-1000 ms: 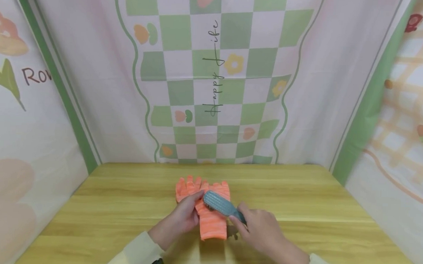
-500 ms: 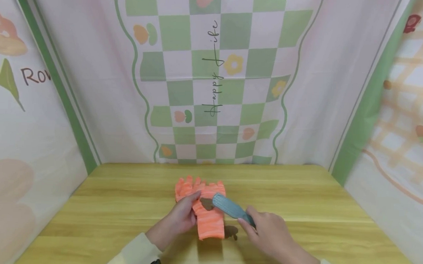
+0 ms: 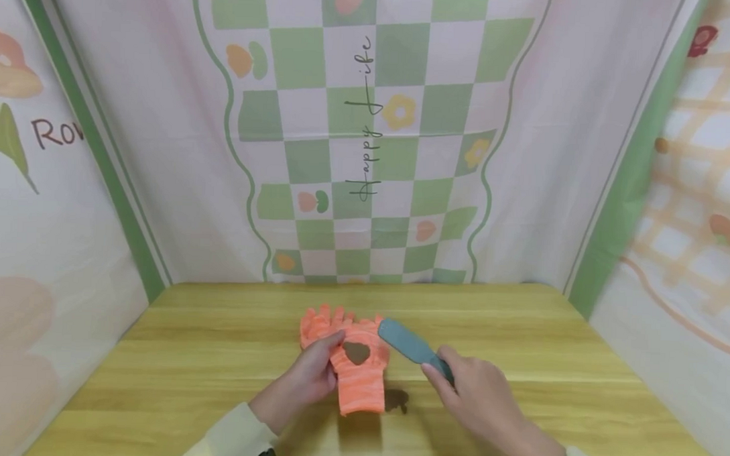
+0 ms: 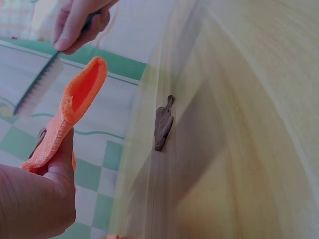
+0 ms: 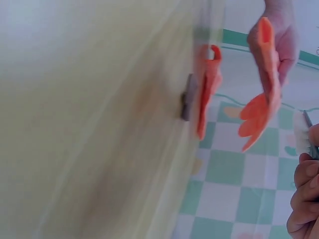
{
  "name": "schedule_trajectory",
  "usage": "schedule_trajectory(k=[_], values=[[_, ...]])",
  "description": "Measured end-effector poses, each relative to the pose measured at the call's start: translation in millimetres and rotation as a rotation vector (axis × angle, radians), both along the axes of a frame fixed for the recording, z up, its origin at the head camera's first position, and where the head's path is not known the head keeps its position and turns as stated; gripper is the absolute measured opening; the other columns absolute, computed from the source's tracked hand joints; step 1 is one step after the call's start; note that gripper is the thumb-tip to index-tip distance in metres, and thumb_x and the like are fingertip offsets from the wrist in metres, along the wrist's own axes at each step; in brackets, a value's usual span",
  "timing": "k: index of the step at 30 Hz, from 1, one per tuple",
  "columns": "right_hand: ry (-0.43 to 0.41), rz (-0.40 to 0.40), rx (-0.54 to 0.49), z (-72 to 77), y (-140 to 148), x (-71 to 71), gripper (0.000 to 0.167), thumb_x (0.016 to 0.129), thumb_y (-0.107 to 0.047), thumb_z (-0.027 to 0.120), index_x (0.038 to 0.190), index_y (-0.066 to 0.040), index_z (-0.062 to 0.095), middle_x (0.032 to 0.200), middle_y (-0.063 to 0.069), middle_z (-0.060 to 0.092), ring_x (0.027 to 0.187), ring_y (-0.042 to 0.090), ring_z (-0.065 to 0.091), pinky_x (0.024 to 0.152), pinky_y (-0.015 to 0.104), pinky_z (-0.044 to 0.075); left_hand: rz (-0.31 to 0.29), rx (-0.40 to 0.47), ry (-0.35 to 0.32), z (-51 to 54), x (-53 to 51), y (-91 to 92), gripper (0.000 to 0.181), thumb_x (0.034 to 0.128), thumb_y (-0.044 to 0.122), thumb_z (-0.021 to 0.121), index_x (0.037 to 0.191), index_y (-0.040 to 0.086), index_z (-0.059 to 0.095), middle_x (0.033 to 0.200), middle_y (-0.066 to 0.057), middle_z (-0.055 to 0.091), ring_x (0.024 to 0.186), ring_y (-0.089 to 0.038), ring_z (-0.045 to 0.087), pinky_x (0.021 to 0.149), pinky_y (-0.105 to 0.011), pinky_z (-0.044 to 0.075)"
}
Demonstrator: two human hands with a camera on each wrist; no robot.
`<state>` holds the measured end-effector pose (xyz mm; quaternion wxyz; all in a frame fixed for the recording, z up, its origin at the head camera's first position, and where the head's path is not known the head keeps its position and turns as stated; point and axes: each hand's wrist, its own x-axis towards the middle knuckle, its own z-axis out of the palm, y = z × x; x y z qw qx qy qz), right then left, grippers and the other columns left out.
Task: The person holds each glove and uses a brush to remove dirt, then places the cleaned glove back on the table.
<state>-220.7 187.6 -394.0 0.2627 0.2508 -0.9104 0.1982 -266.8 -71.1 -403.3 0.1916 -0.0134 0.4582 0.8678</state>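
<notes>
An orange knit glove (image 3: pixel 362 389) hangs above the table with its cuff toward me, gripped at its left edge by my left hand (image 3: pixel 304 381). On it sits a brown, mud-like patch (image 3: pixel 356 352). My right hand (image 3: pixel 482 396) grips the handle of a blue-grey brush (image 3: pixel 408 342), beside the glove's upper right. The left wrist view shows the brush's pale bristles (image 4: pixel 44 82), apart from the glove. A second orange glove (image 5: pixel 208 89) lies on the table, partly hidden behind the held one in the head view.
A flat dark brown piece (image 4: pixel 163 124) lies on the wood-grain table (image 3: pixel 506 327), below and right of the held glove. Printed cloth (image 3: pixel 397 169) hangs behind the table, with more cloth at both sides.
My right hand has lifted the brush off the glove and moved it to the right, uncovering the brown patch. The left hand keeps its grip on the glove, nearly still.
</notes>
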Motion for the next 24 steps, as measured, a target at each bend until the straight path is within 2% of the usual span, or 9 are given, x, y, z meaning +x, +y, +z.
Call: schedule_trajectory(k=[7,11,16,21,24], values=[[0.068,0.083,-0.029,9.1,-16,-1.3,0.026,0.095,-0.028,0.065,0.077,-0.020,0.048,0.055,-0.020,0.028,0.044,-0.008,0.021,0.039,0.015,0.023,-0.045,0.025,-0.016,1.0,0.5,5.9,0.037,0.1056,0.022,0.040,0.132,-0.005,0.041,0.101,-0.002,0.066,0.094,-0.011,0.064,0.086,-0.027,0.051],[0.029,0.124,-0.015,6.8,-25,-0.7,0.025,0.096,-0.029,0.062,0.078,-0.019,0.049,0.057,-0.019,0.032,0.045,-0.007,0.025,0.040,0.016,0.026,-0.059,0.024,0.001,0.8,-0.5,9.0,0.043,0.1052,0.022,0.042,0.137,-0.006,0.040,0.107,-0.004,0.068,0.100,-0.013,0.064,0.092,-0.029,0.049],[-0.033,0.114,0.039,0.1,-30,-0.1,0.025,0.096,-0.032,0.062,0.080,-0.018,0.048,0.056,-0.017,0.032,0.046,-0.003,0.028,0.041,0.017,0.027,-0.033,0.010,-0.006,1.7,-0.8,11.6,0.047,0.1054,0.022,0.041,0.142,-0.007,0.037,0.119,-0.011,0.064,0.113,-0.019,0.059,0.099,-0.034,0.045],[-0.020,0.103,0.062,-5.0,-29,-0.2,0.026,0.096,-0.032,0.062,0.080,-0.018,0.048,0.055,-0.016,0.031,0.046,-0.003,0.027,0.040,0.017,0.026,-0.007,0.002,-0.024,2.9,0.0,12.3,0.048,0.1058,0.021,0.038,0.143,-0.009,0.035,0.133,-0.018,0.055,0.126,-0.026,0.050,0.103,-0.037,0.041],[-0.010,0.106,0.061,-6.5,-27,-0.6,0.026,0.096,-0.032,0.062,0.079,-0.018,0.049,0.055,-0.017,0.031,0.045,-0.004,0.026,0.040,0.017,0.026,-0.011,-0.005,-0.021,3.6,1.0,10.9,0.048,0.1058,0.022,0.038,0.143,-0.009,0.034,0.131,-0.017,0.057,0.125,-0.026,0.050,0.103,-0.037,0.041]])
